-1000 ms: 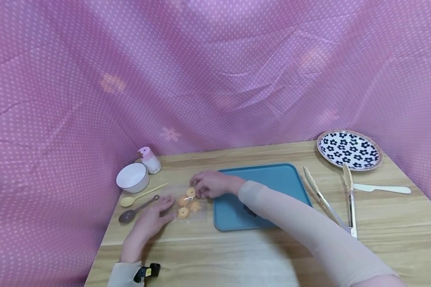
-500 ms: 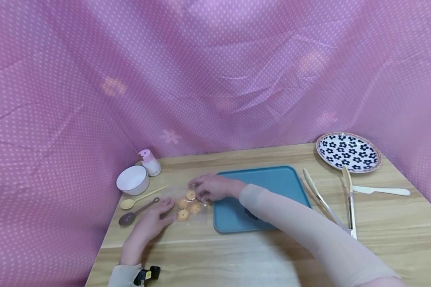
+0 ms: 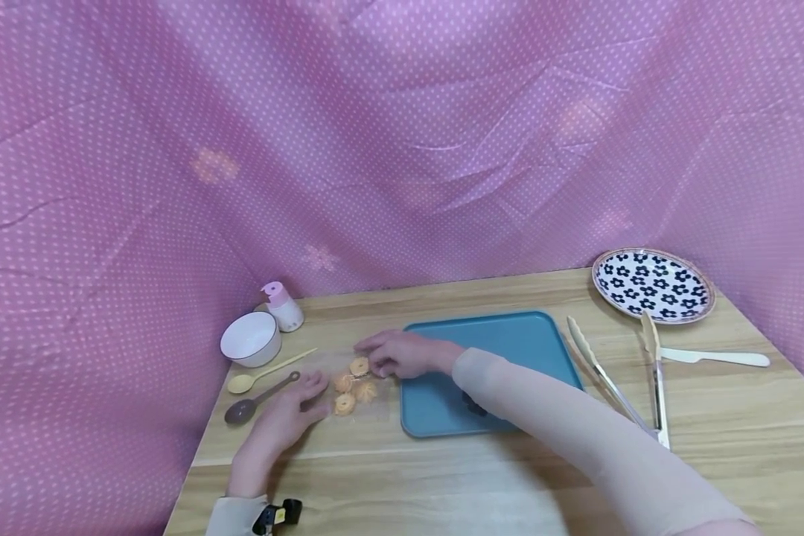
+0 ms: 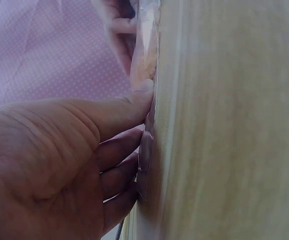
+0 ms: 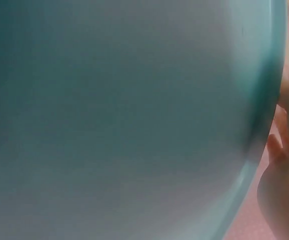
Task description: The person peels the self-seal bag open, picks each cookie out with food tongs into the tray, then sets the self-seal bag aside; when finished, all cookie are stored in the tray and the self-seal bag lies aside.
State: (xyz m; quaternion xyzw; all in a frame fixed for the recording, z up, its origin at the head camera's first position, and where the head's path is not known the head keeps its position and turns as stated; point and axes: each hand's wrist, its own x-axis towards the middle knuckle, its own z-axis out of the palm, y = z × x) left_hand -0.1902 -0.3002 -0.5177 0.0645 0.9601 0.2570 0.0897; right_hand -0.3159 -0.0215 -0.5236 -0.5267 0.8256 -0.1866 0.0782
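Note:
A clear plastic bag (image 3: 375,412) with several ring and swirl butter cookies (image 3: 345,403) lies flat on the wooden table between both hands. My left hand (image 3: 285,417) rests at its left side, thumb and fingers spread apart. In the left wrist view, the thumb and fingertips of that hand (image 4: 59,150) touch the bag's edge (image 4: 143,167) at the tabletop. From the right, my right hand (image 3: 405,354) reaches over the blue tray (image 3: 482,324), its fingers bent loosely at the bag's upper right beside a ring cookie. Its fingertips are partly hidden in the right wrist view.
To the left lie a yellow spoon (image 3: 241,383) and a brown spoon (image 3: 240,412). Behind them stand a white bowl (image 3: 250,339) and a pink-topped pump bottle (image 3: 285,309). Tongs (image 3: 656,380), a white knife (image 3: 723,356) and a flower-patterned plate (image 3: 653,286) are at the right.
The head view has shifted slightly. My right hand has eased a little along the bag's upper right edge, while my left hand stays at the left side. The bag's glare has changed.

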